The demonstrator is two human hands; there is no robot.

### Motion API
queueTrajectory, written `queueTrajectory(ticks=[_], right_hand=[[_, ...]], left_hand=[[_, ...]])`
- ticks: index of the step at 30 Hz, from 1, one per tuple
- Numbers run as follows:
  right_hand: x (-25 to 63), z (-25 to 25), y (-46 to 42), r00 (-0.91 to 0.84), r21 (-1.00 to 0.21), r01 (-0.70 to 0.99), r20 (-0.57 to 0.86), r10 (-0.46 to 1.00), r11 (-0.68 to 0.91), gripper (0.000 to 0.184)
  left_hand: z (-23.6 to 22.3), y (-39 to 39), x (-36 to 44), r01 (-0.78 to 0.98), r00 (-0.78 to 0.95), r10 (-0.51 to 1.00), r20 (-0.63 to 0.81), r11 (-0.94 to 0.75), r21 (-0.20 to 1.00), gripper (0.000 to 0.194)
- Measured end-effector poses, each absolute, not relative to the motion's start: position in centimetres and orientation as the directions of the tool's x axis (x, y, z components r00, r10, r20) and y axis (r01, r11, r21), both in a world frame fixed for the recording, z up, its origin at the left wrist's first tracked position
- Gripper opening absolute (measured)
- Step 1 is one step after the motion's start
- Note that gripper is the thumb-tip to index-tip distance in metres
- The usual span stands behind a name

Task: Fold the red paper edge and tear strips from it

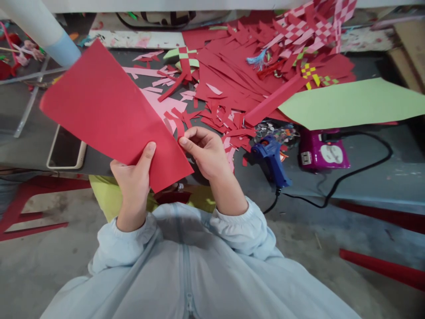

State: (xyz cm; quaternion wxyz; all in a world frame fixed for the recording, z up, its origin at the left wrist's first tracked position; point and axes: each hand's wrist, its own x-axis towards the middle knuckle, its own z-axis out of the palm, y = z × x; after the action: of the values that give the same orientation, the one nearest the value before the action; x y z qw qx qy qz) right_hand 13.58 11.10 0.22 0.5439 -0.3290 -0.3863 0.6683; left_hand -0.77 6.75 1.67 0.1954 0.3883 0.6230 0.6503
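Two hands noted. Left hand [133, 179]: closed, thumb above, fingers beneath, gripping one red sheet [99, 106]. Right hand [209, 155]: fingertips drawn together at its long edge; exact hold cannot be told. Sheet: plain, oblong, tilted, over the table's [368, 153] near edge. Also counted: one glue gun [274, 161], one phone [66, 148], one green sheet [352, 104].

The pale blue zipped jacket [149, 274] has apparently elasticated cuffs [232, 216].
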Motion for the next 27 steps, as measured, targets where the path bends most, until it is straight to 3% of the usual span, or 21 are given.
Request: queueTrajectory(ticks=[8,18,27], right_hand=[[14.1,1.0,11.2,-0.428,-0.8,-0.457,-0.185,0.885,-0.388,0.049],[13.9,0.6,11.1,-0.348,-0.826,-0.49,-0.107,0.931,-0.278,0.038],[13.5,-0.2,11.1,-0.177,-0.869,-0.481,-0.034,0.984,-0.116,0.03]], left_hand=[[1.2,7.0,-1.6,0.327,-0.655,0.685,0.318,-0.122,0.937,0.035],[1.2,6.8,-1.4,0.353,-0.668,0.669,0.326,-0.1,0.93,0.038],[1.4,6.8,-0.8,0.324,-0.672,0.671,0.313,-0.113,0.939,0.044]])
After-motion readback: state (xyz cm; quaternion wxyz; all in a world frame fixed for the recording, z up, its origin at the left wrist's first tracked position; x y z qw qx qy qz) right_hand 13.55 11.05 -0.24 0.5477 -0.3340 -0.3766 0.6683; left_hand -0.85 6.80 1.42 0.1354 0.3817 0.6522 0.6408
